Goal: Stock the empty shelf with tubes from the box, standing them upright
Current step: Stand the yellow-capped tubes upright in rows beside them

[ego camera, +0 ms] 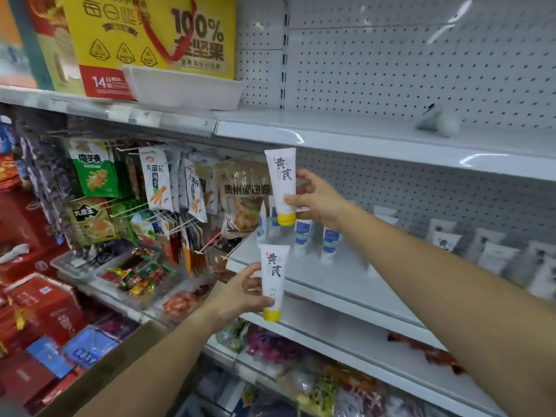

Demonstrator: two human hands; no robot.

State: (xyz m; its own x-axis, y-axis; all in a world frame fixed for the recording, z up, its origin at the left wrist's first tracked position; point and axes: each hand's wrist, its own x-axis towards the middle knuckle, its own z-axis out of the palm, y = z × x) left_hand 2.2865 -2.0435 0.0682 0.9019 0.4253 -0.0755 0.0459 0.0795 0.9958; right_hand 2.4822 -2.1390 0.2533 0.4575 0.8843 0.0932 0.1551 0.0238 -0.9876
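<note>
Head view catches the person part-way through placing tubes, one in each of the hands. The right hand (319, 203) pinches a white tube (281, 182) between thumb and fingers. It is held upright, yellow cap down, in the air over the left end of the shelf (331, 284). The left hand (240, 296) grips a second tube (273, 275) the same way, upright and cap down. This one sits in front of the shelf's front edge near the left corner, not yet over the shelf.

Blue-labelled tubes (302, 236) stand near the back left of the shelf, just beyond the right hand. Pale tubes (493, 254), blurred, stand toward its right end. A cardboard box (114, 365) shows at lower left, its contents hidden.

The step in hand looks like setting down. Next, each tube likely needs lowering straight onto its cap beside those already standing. The fingers should let go only once it balances, without brushing the neighbours.
</note>
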